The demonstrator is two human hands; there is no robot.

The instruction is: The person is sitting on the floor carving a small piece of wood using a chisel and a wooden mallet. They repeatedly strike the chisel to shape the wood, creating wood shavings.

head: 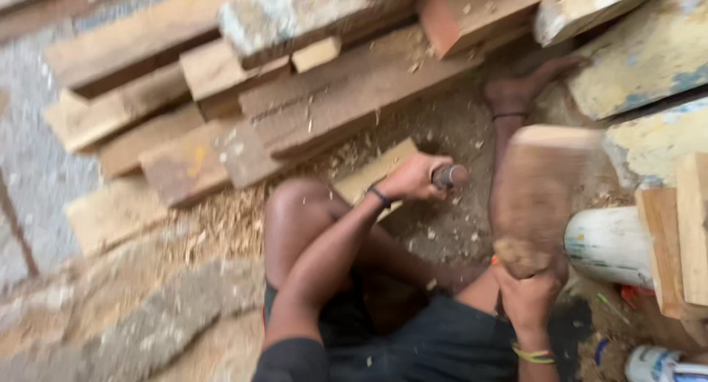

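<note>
Seated on the ground, a person grips a wooden mallet (pixel 532 198) in the right hand (pixel 528 299), fist closed around its handle; the blurred mallet's long axis runs upward from that hand, head away from the body. Ahead and to the left, the left hand (pixel 414 178) is clenched around a chisel handle (pixel 450 176), which points rightward toward the mallet, over a small wood block (pixel 366 177). Stacked planks (pixel 324 94) lie beyond both hands.
</note>
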